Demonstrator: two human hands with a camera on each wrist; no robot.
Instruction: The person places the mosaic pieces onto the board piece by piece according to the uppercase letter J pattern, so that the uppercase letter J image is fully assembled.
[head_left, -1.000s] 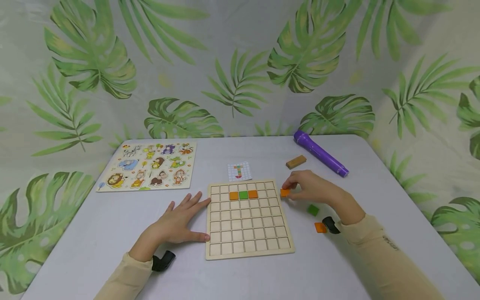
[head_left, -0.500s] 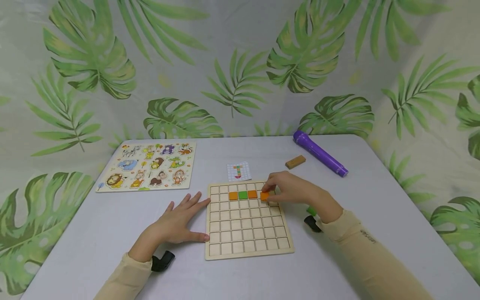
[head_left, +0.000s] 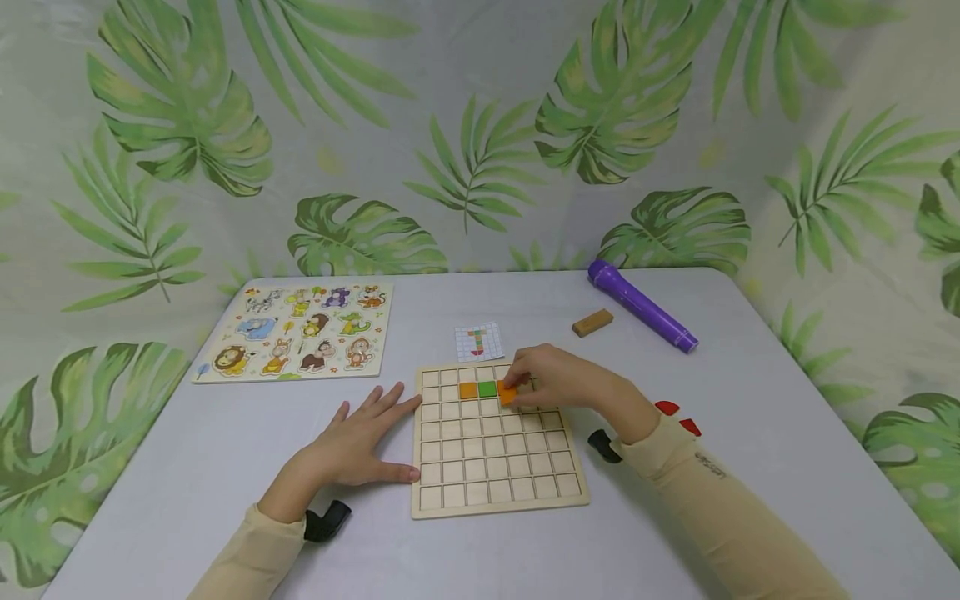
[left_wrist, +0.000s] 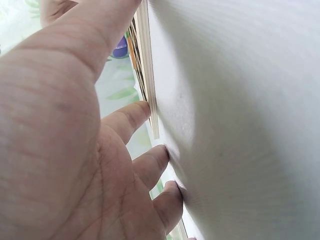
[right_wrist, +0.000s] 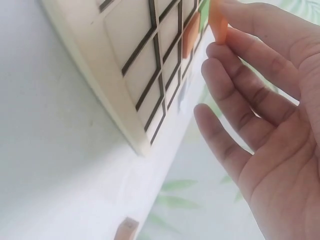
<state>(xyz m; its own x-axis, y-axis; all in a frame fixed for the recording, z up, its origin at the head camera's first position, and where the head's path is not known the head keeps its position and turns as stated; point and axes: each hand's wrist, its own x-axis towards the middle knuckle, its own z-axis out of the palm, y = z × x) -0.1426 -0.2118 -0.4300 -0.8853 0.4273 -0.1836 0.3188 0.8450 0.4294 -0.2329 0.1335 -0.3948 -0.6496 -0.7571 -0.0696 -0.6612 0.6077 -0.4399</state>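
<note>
A wooden grid board (head_left: 495,467) lies flat in front of me. In its second row from the top, an orange tile (head_left: 468,391) and a green tile (head_left: 487,389) sit side by side. My right hand (head_left: 566,382) pinches another orange tile (right_wrist: 218,22) between thumb and index finger, over the board. In the right wrist view this tile is raised in front of a further orange tile (right_wrist: 190,35) set in the grid. With fingers spread, my left hand (head_left: 358,446) rests on the table, thumb and index fingertips at the board's left edge.
A small pattern card (head_left: 478,342) lies behind the board. Further right are a wooden block (head_left: 592,323) and a purple microphone (head_left: 643,307). An animal puzzle (head_left: 296,333) occupies the back left. Two red pieces (head_left: 667,407) show beside my right forearm.
My right hand has carried the orange tile leftward from beside the board to the coloured row. Its arm now covers the loose green and orange tiles and uncovers red pieces. The left hand stays put.
</note>
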